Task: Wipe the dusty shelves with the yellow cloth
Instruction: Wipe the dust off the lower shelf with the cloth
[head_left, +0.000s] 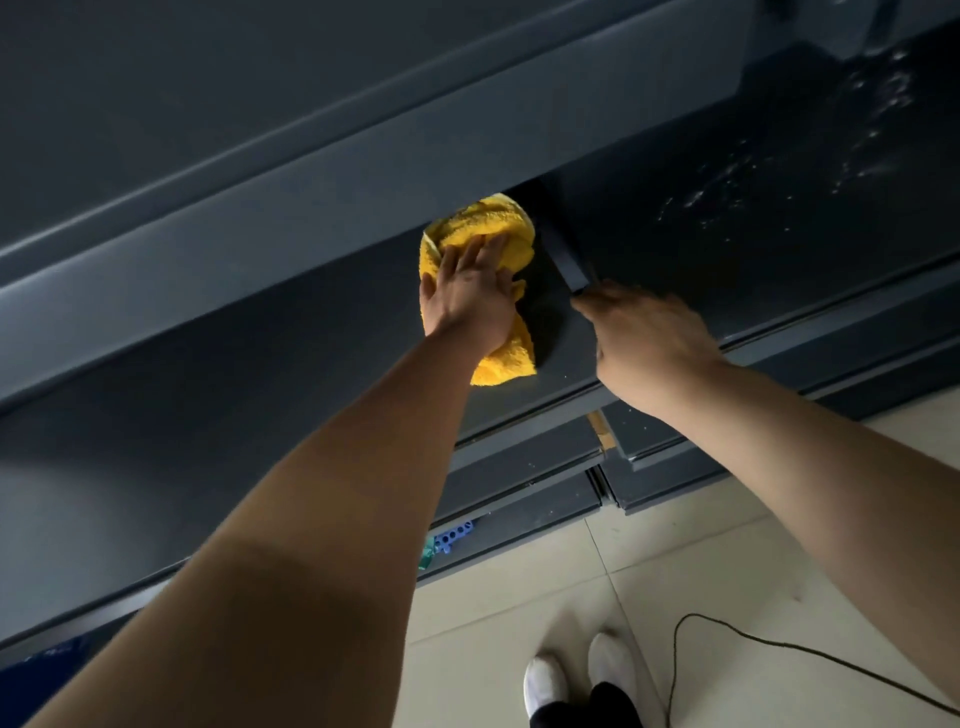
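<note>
Yellow cloth (485, 223): terry, crumpled, lying on the dark matte shelf (260, 364) beside a square upright (569, 262). Left hand (467, 291): grip open, fingers flat, pressing the cloth, arm stretched forward. Right hand (649, 338): knuckles up at the shelf's front edge, touching the upright's foot; grip cannot be told.

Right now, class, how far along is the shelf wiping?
Done: the shelf left of the cloth looks speck-free. In hand: the left hand presses the cloth flat near the divider; the right hand rests at the edge. Left: the speckled bay and the lower shelves.
</note>
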